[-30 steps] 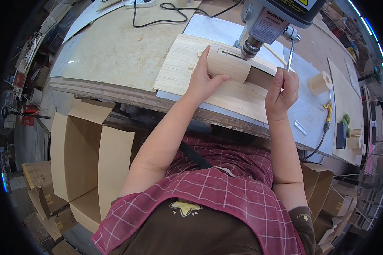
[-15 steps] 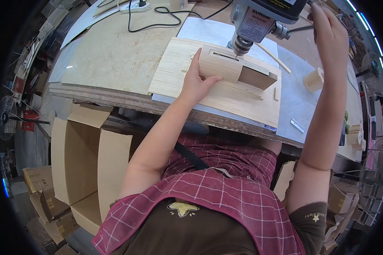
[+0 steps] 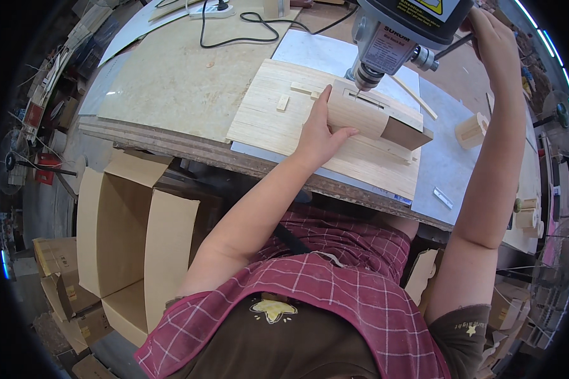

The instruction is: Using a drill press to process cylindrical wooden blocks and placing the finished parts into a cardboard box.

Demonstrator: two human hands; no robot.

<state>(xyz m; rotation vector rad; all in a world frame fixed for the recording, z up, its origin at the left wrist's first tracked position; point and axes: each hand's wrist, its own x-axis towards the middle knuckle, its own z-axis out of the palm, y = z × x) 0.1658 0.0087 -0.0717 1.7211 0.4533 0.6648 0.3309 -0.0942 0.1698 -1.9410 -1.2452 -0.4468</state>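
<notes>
Gripping curved wooden piece (image 3: pixel 360 118) by its left end: left hand (image 3: pixel 319 138), thumb on near face. Piece lies on pale board (image 3: pixel 259 120), under drill press (image 3: pixel 389 44). Slid rightward within last half second, farther from small wood block (image 3: pixel 283 103); bit (image 3: pixel 358 95) now near slot's left end, so different spot presented (contact unclear). Right hand (image 3: pixel 492 38) raised at lever (image 3: pixel 454 47), fingers partly hidden; cannot tell how closed.
</notes>
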